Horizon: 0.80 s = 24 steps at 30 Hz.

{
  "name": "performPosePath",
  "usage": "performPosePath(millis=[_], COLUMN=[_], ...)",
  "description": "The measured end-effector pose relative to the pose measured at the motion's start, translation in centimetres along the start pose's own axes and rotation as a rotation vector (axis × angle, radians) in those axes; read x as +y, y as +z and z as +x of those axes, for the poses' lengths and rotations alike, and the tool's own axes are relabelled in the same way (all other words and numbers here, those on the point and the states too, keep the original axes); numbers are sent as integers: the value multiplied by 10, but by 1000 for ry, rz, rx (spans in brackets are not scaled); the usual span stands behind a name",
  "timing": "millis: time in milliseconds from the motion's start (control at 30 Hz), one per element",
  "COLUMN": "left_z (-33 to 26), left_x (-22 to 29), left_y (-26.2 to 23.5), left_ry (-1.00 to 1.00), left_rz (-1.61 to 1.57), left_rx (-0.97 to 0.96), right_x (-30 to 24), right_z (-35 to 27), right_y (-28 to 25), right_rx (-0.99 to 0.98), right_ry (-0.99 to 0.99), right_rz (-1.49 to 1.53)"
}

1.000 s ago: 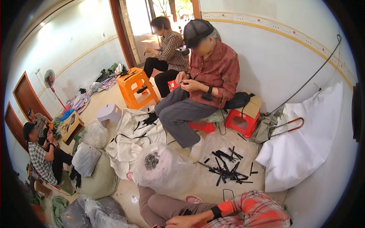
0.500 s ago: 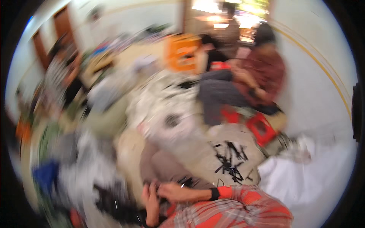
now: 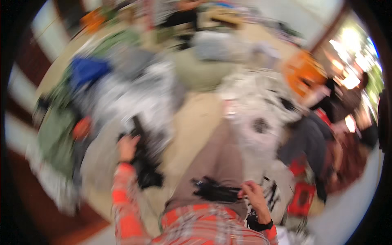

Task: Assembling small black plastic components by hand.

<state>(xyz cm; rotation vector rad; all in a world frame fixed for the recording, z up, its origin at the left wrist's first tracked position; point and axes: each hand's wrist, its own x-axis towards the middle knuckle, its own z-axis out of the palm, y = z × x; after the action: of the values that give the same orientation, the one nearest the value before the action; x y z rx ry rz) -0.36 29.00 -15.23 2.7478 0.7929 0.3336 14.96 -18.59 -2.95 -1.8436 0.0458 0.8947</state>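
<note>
The two hands are well apart. The left hand (image 3: 128, 148) reaches out to the upper left edge of a black pile (image 3: 149, 173), beside crumpled clear plastic (image 3: 139, 94); blur hides whether its fingers grip anything. On the lap (image 3: 208, 163), a bundle of black strips (image 3: 218, 192) lies crosswise near the waist edge. The right hand (image 3: 254, 195) is at the bundle's right end, by the lap's right edge; I cannot tell if it is closed.
</note>
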Motion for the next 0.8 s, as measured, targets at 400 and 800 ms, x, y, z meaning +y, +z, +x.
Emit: performPosePath(millis=[400, 800], left_z=[45, -24], left_x=[-92, 29], left_y=[125, 69], left_ry=[90, -341], left_rz=[373, -602], left_rx=[-353, -119], right_x=[-169, -82], right_z=[-131, -1], right_y=[-123, -157], right_rx=[840, 478], right_ry=[-1175, -619], right_rz=[-275, 311])
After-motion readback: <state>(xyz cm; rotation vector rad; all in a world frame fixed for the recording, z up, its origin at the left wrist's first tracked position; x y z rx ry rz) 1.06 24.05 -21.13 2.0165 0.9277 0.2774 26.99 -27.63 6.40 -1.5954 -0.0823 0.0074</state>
